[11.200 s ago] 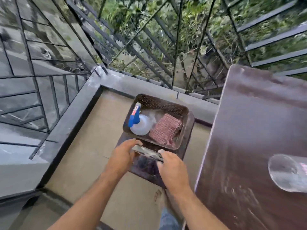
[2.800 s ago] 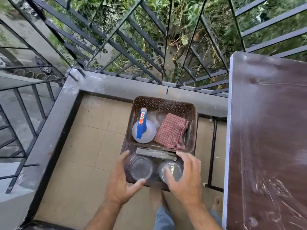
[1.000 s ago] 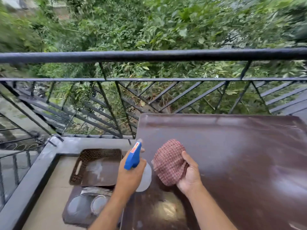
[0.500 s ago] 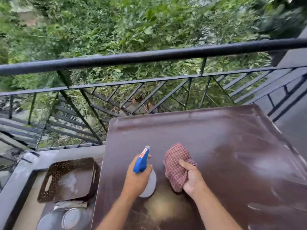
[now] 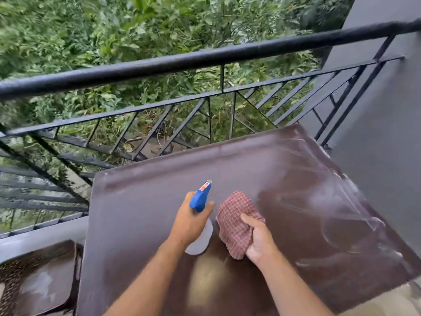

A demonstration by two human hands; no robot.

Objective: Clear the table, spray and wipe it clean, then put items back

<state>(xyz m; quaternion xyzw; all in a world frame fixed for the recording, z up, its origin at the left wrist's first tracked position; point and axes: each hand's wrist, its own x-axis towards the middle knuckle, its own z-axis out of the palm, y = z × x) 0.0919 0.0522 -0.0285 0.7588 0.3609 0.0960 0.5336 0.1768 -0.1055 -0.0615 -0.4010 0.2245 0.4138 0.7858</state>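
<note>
A dark brown table fills the middle of the head view, its top bare with pale smears toward the right. My left hand grips a spray bottle with a blue trigger head and a clear body, held above the table with the nozzle pointing away from me. Beside it my right hand holds a bunched red-and-white checked cloth just over the tabletop.
A brown plastic basket sits low at the left of the table. A black metal railing runs along the far side with green foliage beyond. A grey wall stands close on the right.
The view has swung right along the table, so the basket slid to the lower left corner and the jars left the frame. Both hands keep the bottle and cloth over the table.
</note>
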